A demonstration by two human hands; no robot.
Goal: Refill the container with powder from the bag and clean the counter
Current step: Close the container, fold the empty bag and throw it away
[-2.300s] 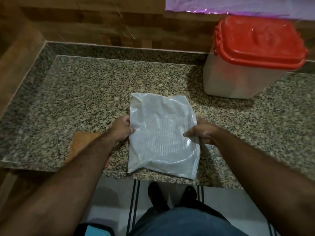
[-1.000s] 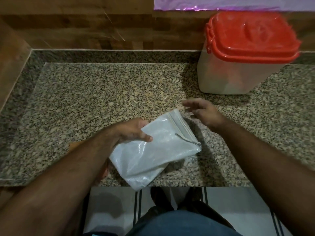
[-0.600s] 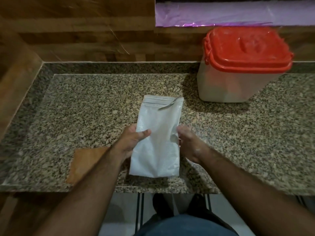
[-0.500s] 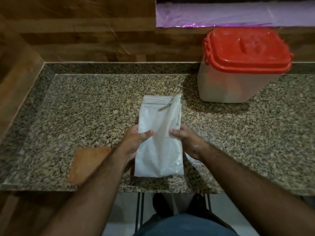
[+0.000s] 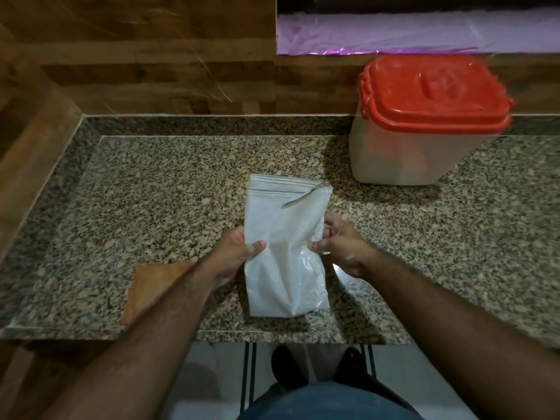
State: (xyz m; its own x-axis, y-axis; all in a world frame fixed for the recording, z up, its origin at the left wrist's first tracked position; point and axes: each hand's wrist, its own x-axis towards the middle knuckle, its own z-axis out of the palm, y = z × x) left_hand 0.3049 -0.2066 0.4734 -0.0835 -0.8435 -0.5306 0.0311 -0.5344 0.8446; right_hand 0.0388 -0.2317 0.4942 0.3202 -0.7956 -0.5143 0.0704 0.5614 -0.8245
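A white woven plastic bag (image 5: 283, 225), folded into a narrow flat strip, lies lengthwise on the granite counter (image 5: 157, 189) with its stitched end pointing away from me. My left hand (image 5: 235, 256) grips the bag's left edge, thumb on top. My right hand (image 5: 342, 248) pinches its right edge at about the same height. The translucent container (image 5: 406, 156) with its red lid (image 5: 433, 92) shut stands at the back right, apart from the bag.
An orange-brown cloth (image 5: 154, 283) lies flat near the counter's front edge, left of my left forearm. A wooden wall runs along the back and left. A purple plastic sheet (image 5: 409, 34) hangs above the container. The floor and my dark shoes show below the counter edge.
The bag was wide and flat, then turned and folded lengthwise into a narrow strip. In the last half second both hands have kept hold of its sides, the right one shifting slightly.
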